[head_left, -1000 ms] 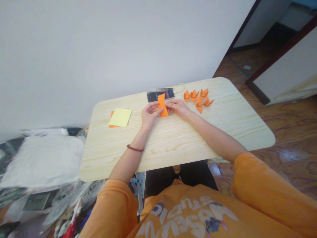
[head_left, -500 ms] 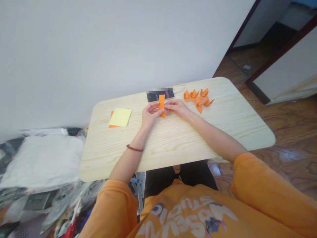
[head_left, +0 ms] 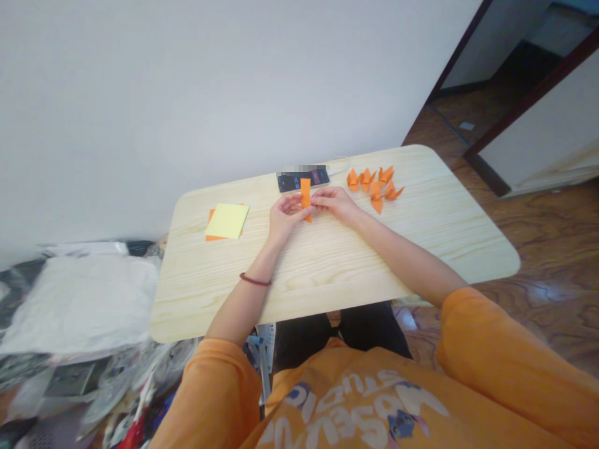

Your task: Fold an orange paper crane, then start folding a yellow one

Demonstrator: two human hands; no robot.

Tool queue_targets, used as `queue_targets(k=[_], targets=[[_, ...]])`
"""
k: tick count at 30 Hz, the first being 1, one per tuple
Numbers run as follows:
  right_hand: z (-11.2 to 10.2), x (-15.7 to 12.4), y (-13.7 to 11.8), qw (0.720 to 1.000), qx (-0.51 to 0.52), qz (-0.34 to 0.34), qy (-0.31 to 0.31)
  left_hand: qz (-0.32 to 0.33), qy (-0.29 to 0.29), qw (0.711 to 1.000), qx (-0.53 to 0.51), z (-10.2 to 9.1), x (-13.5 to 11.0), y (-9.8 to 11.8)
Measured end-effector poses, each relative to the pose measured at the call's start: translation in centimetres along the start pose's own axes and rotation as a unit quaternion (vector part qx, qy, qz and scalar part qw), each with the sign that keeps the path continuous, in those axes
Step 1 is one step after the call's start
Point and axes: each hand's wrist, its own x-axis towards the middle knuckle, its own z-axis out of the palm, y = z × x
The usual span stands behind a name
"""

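Note:
A narrow folded strip of orange origami paper [head_left: 306, 189] stands upright between my two hands, over the back middle of the table. My left hand [head_left: 284, 215] is closed on its left side, with the thumb lying across its lower part. From the right, my right hand [head_left: 334, 202] pinches the paper's edge with thumb and fingertips. Several finished orange paper cranes [head_left: 375, 192] sit to the right of my hands. Over on the left lies a small stack of square sheets, with a yellow sheet [head_left: 228, 221] above an orange one [head_left: 210, 236].
A phone [head_left: 290, 182] with a lit screen and a white cable [head_left: 345, 163] lies at the table's back edge, just beyond the paper. The wooden table [head_left: 206, 293] stands against a white wall. White bags [head_left: 88, 299] and clutter are on the left, a doorway on the right.
The lower end of the orange paper has turned slightly, and my left thumb covers more of it. Both hands stay in nearly the same place.

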Motion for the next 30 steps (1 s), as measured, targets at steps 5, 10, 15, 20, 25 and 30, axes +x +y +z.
queue_targets(k=[5,10,15,20,25,30], targets=[[-0.2,0.1,0.2,1.0,-0.002,-0.003,-0.003,-0.008,-0.008,1.0,-0.004,0.0,0.0,0.1],[-0.2,0.2,0.3,1.0,-0.011,-0.003,0.009,-0.028,-0.005,1.0,-0.012,0.0,0.1,0.1],[-0.1,0.1,0.2,0.999,0.029,0.001,0.037,-0.041,-0.011,0.998,-0.04,-0.2,0.3,0.0],[-0.2,0.2,0.1,0.991,0.091,-0.024,0.098,-0.051,0.004,0.995,-0.087,-0.6,0.9,-0.4],[-0.8,0.5,0.4,0.988,0.046,-0.07,0.131,-0.074,0.027,0.988,-0.132,-0.7,1.3,-0.5],[-0.8,0.5,0.5,0.992,-0.007,-0.077,0.095,-0.087,0.067,0.985,-0.135,-0.6,1.3,-0.6]])
